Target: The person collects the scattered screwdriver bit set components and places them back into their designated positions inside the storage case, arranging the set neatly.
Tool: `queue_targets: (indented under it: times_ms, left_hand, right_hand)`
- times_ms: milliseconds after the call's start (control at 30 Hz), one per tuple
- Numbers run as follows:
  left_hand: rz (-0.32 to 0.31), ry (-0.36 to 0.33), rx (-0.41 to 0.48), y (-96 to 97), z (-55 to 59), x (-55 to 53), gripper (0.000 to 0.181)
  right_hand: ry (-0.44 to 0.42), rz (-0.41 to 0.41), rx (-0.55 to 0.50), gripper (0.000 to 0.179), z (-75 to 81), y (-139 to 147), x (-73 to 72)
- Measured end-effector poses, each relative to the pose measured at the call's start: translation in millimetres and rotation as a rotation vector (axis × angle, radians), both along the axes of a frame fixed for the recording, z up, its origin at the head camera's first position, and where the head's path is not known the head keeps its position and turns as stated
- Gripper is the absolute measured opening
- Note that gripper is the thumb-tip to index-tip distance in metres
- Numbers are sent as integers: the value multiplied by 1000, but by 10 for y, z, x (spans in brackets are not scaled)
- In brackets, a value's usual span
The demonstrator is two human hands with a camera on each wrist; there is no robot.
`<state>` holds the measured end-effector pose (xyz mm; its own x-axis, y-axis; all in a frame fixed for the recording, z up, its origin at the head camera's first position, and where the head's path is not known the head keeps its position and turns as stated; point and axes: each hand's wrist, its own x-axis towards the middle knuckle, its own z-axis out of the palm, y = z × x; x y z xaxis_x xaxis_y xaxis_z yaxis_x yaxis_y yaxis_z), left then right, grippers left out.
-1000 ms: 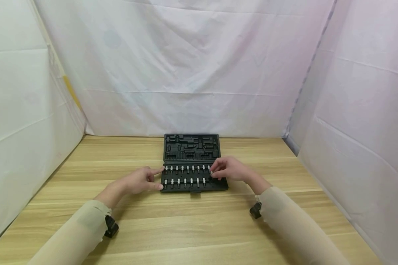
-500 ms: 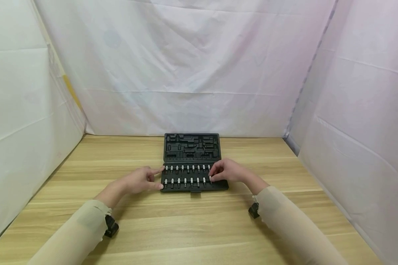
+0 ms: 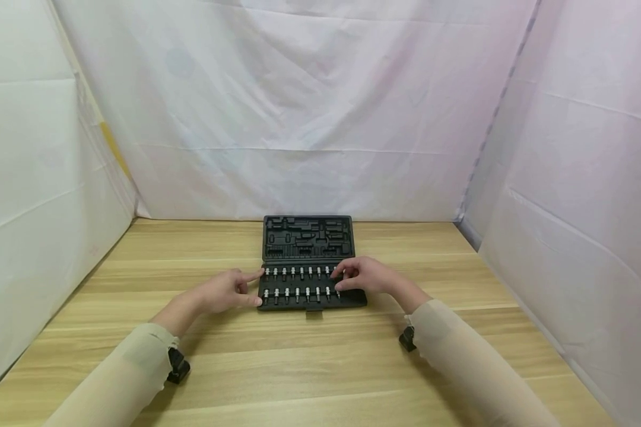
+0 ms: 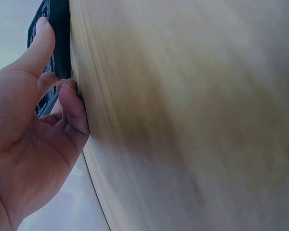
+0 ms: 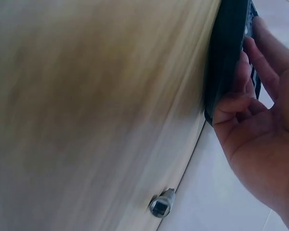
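Note:
A black plastic case (image 3: 314, 306) lies unfolded on the table, with two rows of silver bit sockets (image 3: 297, 292) in its near half. My left hand (image 3: 224, 290) rests at the case's left side, index finger and thumb extended onto its edge, the other fingers curled under. Over the right end of the rows is my right hand (image 3: 371, 276), its thumb and index finger apart. Just below that thumb, the rightmost bit socket (image 3: 338, 293) sits in the near row. Part of the far row's right end is hidden by the right hand.
Another socket (image 5: 161, 204) with a square hole lies on the wooden table (image 3: 288, 367) in the right wrist view. The lid half (image 3: 308, 240) of the case shows moulded recesses. White sheeting (image 3: 299, 118) hangs behind and on both sides.
A second ago my right hand held a bit socket above the case's near right; now that socket sits in the near row and the fingers have parted from it. The left hand stays put.

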<state>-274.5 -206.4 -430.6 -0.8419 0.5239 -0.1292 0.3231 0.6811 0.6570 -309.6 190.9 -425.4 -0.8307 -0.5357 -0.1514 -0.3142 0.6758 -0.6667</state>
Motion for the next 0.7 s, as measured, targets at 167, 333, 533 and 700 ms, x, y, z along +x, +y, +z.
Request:
queue_targets:
  times_ms: [167,333,533,700]
  left_hand:
    - [0,3,-2,0,9,10,86]
    - [2,15,-10,-2,19,13,86]
    - [2,20,-21,-4,12,7,87]
    - [2,20,-22,5,14,11,86]
  right_hand:
    - [6,-4,38,28,-18,-38,-14]
    - [5,-26,59,25,-15,-71,-23]
    - [6,-18,67,25,-13,-75,-33]
    - [-15,-9,52,26,2,-41,-23]
